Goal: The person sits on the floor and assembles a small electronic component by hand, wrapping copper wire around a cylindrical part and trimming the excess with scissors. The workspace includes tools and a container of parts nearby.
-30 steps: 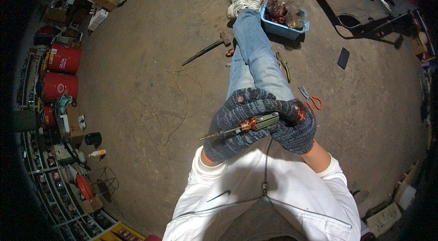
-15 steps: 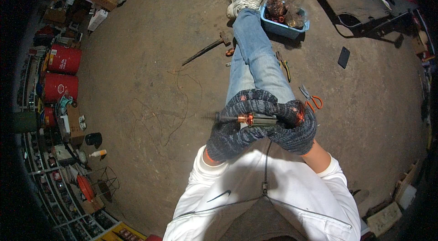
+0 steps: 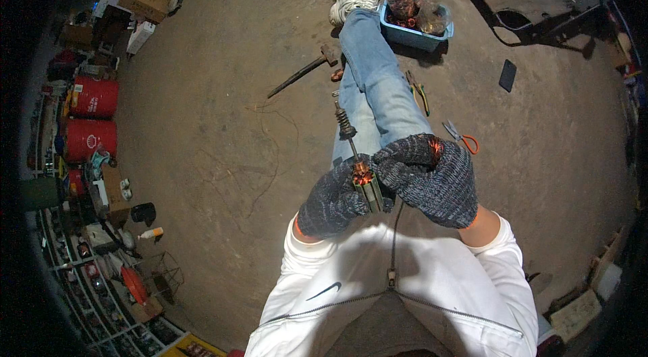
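Observation:
A motor armature (image 3: 368,191) with copper windings and a dark ribbed core stands tilted above my lap. Its long shaft, with a worm-like spiral part (image 3: 345,124), points away from me. My left hand (image 3: 331,203), in a dark grey knitted glove, is closed round the core. Beside it my right hand (image 3: 442,185), gloved alike, has its fingers curled with their tips close to the windings. A tangle of shiny copper wire (image 3: 436,149) shows at the right hand's curled fingers; how it is held is partly hidden.
My outstretched legs (image 3: 378,80) lie on the floor. Left of them are a hammer (image 3: 302,72) and thin loose wires (image 3: 263,127). To the right lie pliers (image 3: 418,92), orange-handled cutters (image 3: 462,138) and a dark phone (image 3: 507,76). A blue bin (image 3: 417,37) with copper scraps stands near my shoes.
The armature has turned from lying sideways, shaft to the left, to pointing away from me. My right hand has moved slightly right, off the core's end.

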Demonstrator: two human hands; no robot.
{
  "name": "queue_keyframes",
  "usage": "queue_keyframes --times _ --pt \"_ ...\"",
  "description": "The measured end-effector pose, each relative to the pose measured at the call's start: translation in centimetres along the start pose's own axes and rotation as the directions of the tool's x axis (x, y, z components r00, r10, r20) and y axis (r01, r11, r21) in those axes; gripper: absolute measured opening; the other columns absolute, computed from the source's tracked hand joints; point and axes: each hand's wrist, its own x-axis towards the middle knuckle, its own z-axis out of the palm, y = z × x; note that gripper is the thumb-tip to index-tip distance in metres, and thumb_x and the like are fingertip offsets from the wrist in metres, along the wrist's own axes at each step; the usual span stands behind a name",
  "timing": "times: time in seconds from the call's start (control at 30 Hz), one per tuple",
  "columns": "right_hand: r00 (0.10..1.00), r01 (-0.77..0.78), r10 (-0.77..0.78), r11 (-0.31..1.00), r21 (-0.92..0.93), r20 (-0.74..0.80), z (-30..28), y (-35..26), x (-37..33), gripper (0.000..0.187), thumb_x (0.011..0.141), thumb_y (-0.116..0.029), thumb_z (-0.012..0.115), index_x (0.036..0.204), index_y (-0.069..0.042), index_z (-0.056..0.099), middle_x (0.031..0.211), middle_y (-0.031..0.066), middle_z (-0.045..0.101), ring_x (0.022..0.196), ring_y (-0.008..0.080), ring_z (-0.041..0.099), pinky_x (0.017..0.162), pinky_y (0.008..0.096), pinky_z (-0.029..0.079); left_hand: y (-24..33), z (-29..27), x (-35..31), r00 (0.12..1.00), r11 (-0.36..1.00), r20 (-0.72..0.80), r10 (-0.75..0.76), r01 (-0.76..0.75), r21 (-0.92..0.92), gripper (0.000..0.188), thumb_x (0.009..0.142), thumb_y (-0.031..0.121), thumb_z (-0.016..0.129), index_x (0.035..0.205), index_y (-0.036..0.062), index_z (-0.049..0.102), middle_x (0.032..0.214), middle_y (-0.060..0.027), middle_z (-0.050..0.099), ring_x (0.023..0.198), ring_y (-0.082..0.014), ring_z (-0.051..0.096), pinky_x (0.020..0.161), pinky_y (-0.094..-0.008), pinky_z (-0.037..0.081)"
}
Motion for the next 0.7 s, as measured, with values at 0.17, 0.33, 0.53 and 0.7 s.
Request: queue_keyframes --times 0.17,0.33,0.53,0.7 --pt "0.978 0.206 -0.182 0.919 -0.336 0.101 -0.6 1.0 0.5 0.021 0.078 -0.010 0.065 0.098 -0.004 0.064 0.086 0.0093 0.065 0.073 0.0163 0.063 0.065 0.0275 0.050 0.2 -1.0 0.8 0.996 0.957 0.085 0.026 -0.049 0.286 0.047 0.083 0.020 0.064 0.121 -0.0026 0.046 0.105 -0.0110 0.059 0.093 -0.0177 0.058 0.080 -0.0305 0.048" --pt "0.854 0.333 -0.520 0.517 -0.788 0.020 -5.5 8.8 2.4 0.026 0.076 -0.013 0.058 0.102 -0.008 0.061 0.080 0.0110 0.060 0.068 0.0269 0.059 0.059 0.0372 0.047 -1.0 -1.0 2.8 0.974 0.944 -0.114 0.194 -0.153 0.294 0.054 0.085 0.028 0.062 0.125 -0.0033 0.043 0.103 -0.0106 0.060 0.091 -0.0173 0.058 0.080 -0.0304 0.047" --pt "0.848 -0.246 -0.311 0.487 -0.838 -0.430 -18.9 25.9 4.7 0.019 0.080 -0.019 0.054 0.085 -0.004 0.064 0.070 0.0129 0.062 0.061 0.0256 0.057 0.055 0.0383 0.044 -1.0 -4.4 4.5 0.932 0.906 -0.214 0.292 -0.198 0.373 0.061 0.089 0.032 0.056 0.129 -0.0091 0.036 0.088 -0.0101 0.060 0.079 -0.0169 0.057 0.074 -0.0296 0.046" --pt "0.631 -0.772 0.320 0.167 -0.613 -0.707 -27.5 37.2 -0.3 0.024 0.082 -0.022 0.048 0.081 -0.006 0.066 0.084 0.0138 0.066 0.081 0.0284 0.064 0.065 0.0419 0.050 -1.9 -7.2 5.7 0.900 0.926 -0.307 0.309 -0.211 0.313 0.058 0.090 0.033 0.053 0.127 -0.0099 0.037 0.087 -0.0103 0.060 0.078 -0.0169 0.056 0.075 -0.0308 0.045"
